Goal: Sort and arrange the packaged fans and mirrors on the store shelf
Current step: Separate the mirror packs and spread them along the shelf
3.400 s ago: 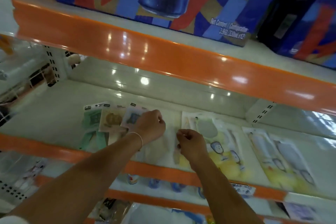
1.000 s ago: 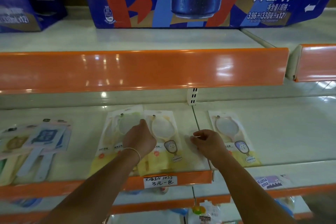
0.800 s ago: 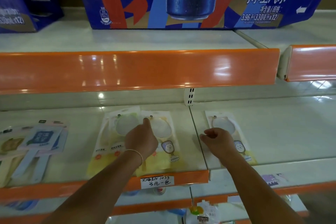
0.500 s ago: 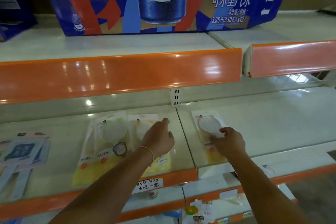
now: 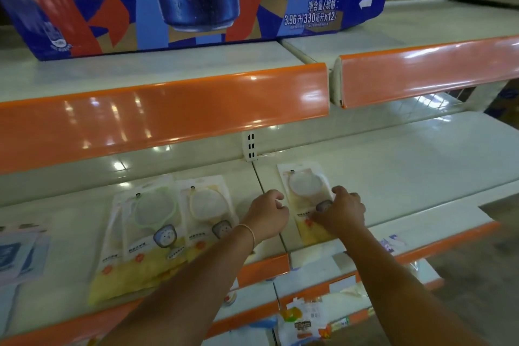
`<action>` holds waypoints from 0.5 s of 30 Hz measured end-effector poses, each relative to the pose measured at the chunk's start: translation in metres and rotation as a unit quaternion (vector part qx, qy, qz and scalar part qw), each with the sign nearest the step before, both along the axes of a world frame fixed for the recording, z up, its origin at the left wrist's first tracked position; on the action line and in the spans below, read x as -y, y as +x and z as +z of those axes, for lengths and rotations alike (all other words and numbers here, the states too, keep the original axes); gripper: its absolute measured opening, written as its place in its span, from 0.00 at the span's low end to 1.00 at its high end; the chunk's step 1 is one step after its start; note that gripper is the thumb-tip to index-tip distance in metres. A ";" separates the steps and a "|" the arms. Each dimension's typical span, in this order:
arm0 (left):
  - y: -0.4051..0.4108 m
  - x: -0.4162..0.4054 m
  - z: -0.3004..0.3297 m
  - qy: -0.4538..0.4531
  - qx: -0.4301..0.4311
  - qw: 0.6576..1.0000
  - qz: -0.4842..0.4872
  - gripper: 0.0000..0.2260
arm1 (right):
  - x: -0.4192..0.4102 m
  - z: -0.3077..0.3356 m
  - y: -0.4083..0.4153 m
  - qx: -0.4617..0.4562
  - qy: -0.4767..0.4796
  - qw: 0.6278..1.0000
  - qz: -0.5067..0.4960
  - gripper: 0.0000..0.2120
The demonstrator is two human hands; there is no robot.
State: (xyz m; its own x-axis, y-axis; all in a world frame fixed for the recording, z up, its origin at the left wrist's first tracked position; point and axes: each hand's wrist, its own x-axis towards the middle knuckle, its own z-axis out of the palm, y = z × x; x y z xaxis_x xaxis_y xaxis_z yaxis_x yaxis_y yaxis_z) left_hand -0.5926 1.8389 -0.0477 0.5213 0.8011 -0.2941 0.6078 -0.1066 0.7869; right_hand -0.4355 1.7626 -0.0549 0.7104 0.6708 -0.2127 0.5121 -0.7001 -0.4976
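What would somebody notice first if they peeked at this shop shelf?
Probably the big blue cardboard drinks box with a can printed on it, standing on the top shelf above the glossy orange shelf edge. Below, the left hand and right hand frame a clear packet holding a round cream-rimmed mirror. Two similar yellow-bottomed packets lie flat to the left.

Blue soda carton (image 5: 196, 0) on upper shelf; snack packet (image 5: 302, 323) below

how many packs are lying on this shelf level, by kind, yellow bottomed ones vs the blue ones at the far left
yellow-bottomed packs: 3 (green-ringed pack, middle pack, pack under the right hand)
blue packs, cut by the left edge: at least 1, exact count unclear
total: at least 4
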 end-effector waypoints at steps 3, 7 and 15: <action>-0.002 0.001 -0.001 -0.016 0.018 1.000 0.011 0.19 | -0.006 0.000 -0.001 -0.046 0.024 0.999 0.008 0.36; -0.012 -0.001 0.004 -0.031 0.033 0.999 0.028 0.18 | -0.015 0.001 -0.006 -0.189 0.090 0.978 -0.023 0.37; -0.047 -0.010 0.014 -0.037 0.053 0.994 0.086 0.17 | -0.027 0.001 -0.030 -0.480 0.192 0.855 -0.044 0.31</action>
State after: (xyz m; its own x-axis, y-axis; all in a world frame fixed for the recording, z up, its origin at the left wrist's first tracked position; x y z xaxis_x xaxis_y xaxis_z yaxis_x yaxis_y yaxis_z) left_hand -0.6394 1.8493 -0.0334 0.4096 0.8592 -0.3066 0.5246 0.0531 0.8497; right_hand -0.4653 1.7895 -0.0538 0.3839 0.7752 -0.5017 -0.3077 -0.4048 -0.8611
